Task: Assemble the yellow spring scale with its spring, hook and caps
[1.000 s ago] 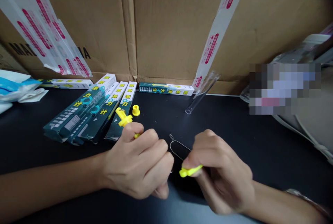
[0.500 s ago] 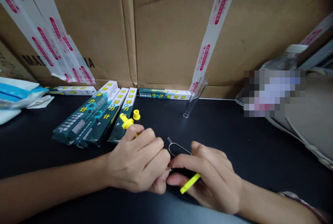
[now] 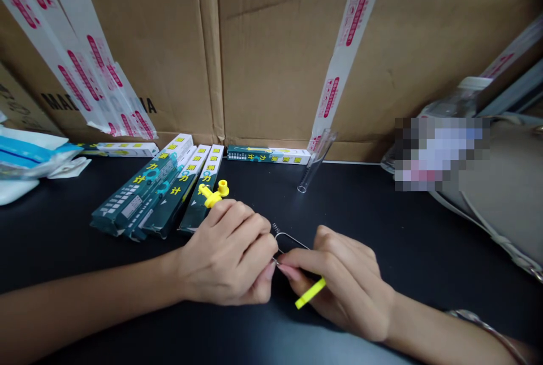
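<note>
My left hand is closed around a yellow plastic rod, whose flanged end sticks out above the index finger. My right hand has thumb and index finger pinched on a thin metal wire end beside the left fingertips. A flat yellow strip juts from between the right fingers. Just behind the fingertips shows a bent wire loop, partly hidden by the right hand, with a small coil spring at its tip. A small yellow cap stands close behind the rod's end.
A clear tube leans against the large cardboard box. Several green-and-white printed boxes lie at the left on the black table. Farther left is a blue-white packet; a plastic bottle and beige bag stand at right.
The hands stay together, with the fingertips slightly higher. The yellow rod's end has shifted right, nearer the cap in view. More of the wire end shows between the fingertips.
</note>
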The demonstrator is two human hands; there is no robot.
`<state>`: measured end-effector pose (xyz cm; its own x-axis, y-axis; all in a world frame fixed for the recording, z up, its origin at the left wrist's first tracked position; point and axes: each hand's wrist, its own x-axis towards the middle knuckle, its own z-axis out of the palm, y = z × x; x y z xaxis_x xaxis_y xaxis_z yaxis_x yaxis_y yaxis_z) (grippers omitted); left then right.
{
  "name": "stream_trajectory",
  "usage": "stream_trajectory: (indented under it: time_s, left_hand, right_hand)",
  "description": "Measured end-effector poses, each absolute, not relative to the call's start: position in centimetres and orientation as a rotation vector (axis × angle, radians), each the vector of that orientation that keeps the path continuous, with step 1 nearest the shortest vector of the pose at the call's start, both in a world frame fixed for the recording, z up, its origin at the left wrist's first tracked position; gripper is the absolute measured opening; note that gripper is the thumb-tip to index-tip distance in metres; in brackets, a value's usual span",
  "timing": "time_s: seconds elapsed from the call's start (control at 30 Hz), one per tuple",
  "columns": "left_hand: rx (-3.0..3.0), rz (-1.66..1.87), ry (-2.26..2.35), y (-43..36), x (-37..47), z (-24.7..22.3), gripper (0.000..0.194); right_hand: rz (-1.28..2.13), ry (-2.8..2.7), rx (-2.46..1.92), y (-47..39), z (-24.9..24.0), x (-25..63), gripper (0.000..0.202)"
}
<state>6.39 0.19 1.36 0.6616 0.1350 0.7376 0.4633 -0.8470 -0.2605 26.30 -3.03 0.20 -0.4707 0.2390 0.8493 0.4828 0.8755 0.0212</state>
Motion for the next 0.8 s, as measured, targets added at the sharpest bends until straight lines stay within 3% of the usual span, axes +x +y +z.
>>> stream_trajectory:
  time_s: [0.2, 0.57, 0.73, 0.8]
  left_hand:
    - [-2.42, -1.035, -0.449, 0.18, 6.41, 1.28, 0.023]
    - [-2.432, -1.055, -0.536, 0.77, 6.48, 1.0, 0.021]
    - [-2.445, -1.002, -0.51, 0.47, 6.23, 1.22, 0.017]
    - [-2.445, -1.019, -0.487, 0.35, 6.17, 1.31, 0.016]
  right_hand:
    - [-0.325, -2.095, -0.539, -2.95, 0.38, 26.33, 0.014]
    - [-0.192, -2.073, -0.563, -3.2, 0.03, 26.3, 0.005]
    - [-0.06, -2.018, -0.639, -2.86, -0.1, 26.8, 0.035]
    - [0.027, -2.051, -0.655, -2.78, -0.26, 26.99, 0.035]
